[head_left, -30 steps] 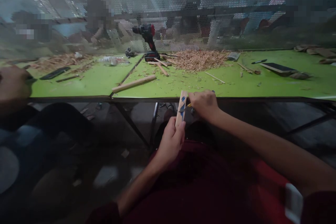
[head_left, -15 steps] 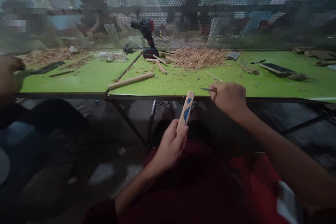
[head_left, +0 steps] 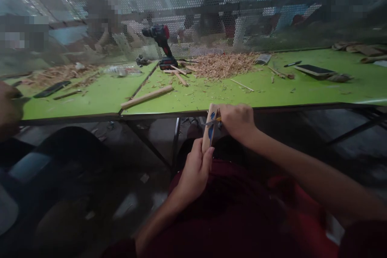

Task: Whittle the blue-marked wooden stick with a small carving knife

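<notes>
My left hand (head_left: 195, 167) is closed round the lower end of a flat, pale wooden stick (head_left: 207, 135) with blue marks on its face. The stick points up and away from me, its far end near the table edge. In my closed right hand (head_left: 238, 123) is a small knife (head_left: 210, 123) with a thin blade; a bit of yellow shows at its handle. The blade lies across the stick, over the blue marks. Most of the knife's handle is hidden by my fingers.
On the green table (head_left: 193, 98) lie a round wooden rod (head_left: 147, 96), a pile of shavings (head_left: 225, 66), a standing cordless drill (head_left: 163, 44), a plastic bottle (head_left: 122, 71) and a black-topped block (head_left: 316, 70). A person's hand (head_left: 10, 107) is at the left. A perforated screen stands behind.
My right hand has moved left and down, bringing the knife from above the table edge onto the stick. My left hand still holds the stick. The view has tilted a little.
</notes>
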Demonstrator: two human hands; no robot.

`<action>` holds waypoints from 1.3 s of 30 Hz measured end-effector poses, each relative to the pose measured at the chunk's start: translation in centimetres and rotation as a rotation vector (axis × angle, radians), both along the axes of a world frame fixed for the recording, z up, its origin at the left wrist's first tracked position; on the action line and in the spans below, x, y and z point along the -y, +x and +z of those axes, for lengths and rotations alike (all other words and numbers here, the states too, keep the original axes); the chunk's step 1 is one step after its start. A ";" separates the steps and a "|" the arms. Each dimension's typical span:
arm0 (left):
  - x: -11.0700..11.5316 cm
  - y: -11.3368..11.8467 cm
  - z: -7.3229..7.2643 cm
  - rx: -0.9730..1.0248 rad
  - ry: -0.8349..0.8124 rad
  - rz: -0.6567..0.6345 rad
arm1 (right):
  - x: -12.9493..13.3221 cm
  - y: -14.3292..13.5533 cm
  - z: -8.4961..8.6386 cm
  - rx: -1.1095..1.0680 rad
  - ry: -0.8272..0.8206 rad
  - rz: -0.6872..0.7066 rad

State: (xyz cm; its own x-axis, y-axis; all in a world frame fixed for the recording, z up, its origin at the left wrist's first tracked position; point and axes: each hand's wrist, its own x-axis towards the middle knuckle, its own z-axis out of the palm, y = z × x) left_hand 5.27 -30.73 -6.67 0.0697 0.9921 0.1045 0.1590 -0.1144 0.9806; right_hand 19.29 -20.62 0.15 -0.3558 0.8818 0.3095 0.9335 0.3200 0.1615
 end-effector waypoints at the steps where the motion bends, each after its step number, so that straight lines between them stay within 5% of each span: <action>1: 0.0 -0.1 0.0 0.003 -0.007 0.000 | -0.5 0.0 0.0 0.004 -0.001 0.004; 10: 1.9 0.3 1.3 0.112 -0.053 -0.082 | -4.2 4.0 2.7 -0.109 0.089 -0.259; 14: 0.7 0.5 1.4 0.380 -0.123 -0.126 | -2.2 4.4 3.0 -0.245 0.077 -0.096; 19: 0.0 0.3 1.2 0.503 -0.086 -0.230 | 0.0 2.2 1.1 -0.269 -0.126 0.095; 26: -0.3 -0.2 1.9 0.591 -0.113 -0.306 | 1.6 0.2 0.5 -0.214 -0.209 0.080; 39: -0.9 -0.1 1.0 0.628 -0.068 -0.163 | 1.5 0.1 0.3 -0.195 -0.182 0.091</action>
State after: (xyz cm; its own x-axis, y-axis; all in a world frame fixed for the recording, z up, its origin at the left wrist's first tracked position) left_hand 5.19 -29.78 -5.63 0.1658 0.9798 0.1117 -0.4607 -0.0232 0.8873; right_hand 19.35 -22.14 0.50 -0.3851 0.8964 0.2193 0.9076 0.4110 -0.0861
